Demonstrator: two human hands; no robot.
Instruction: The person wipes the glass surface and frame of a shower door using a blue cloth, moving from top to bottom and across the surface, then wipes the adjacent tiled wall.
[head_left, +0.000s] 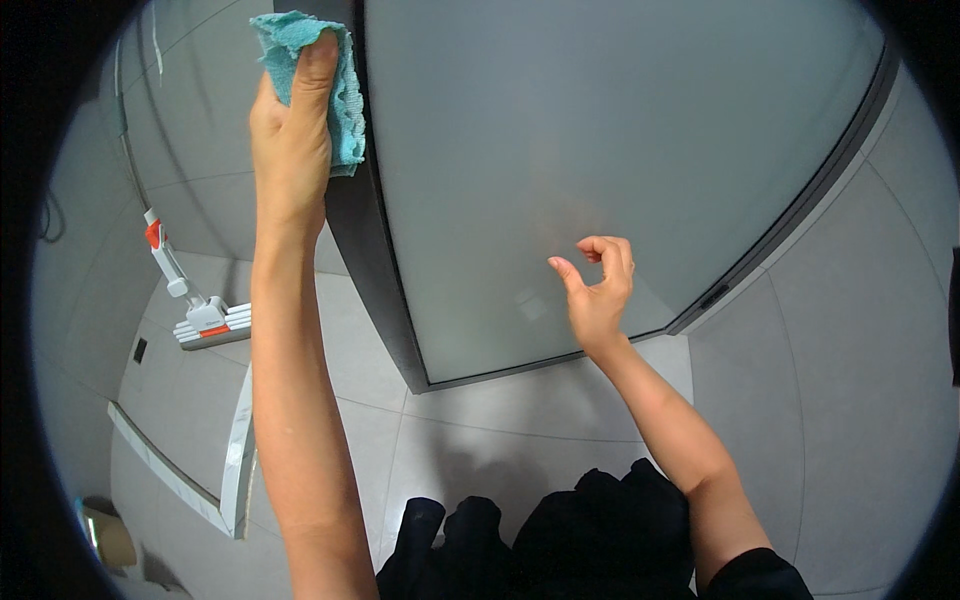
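Observation:
A folded turquoise cloth (346, 112) is gripped by my left hand (294, 135), thumb on top, at the dark frame (360, 225) of a frosted glass door (525, 172). Whether the cloth presses on the frame's face or its edge is hard to tell. Lower right of it, my right hand (604, 289) hovers in front of the glass, fingers curled, thumb apart, with nothing in it. A faint reflection shows on the pane beside that hand.
To the left, a white and orange flat mop (206, 319) leans by the tiled wall. A marble-look curb (169, 469) crosses the floor, with a small dark drain (140, 351) beyond it. A brown roll-like object (109, 536) lies lower left.

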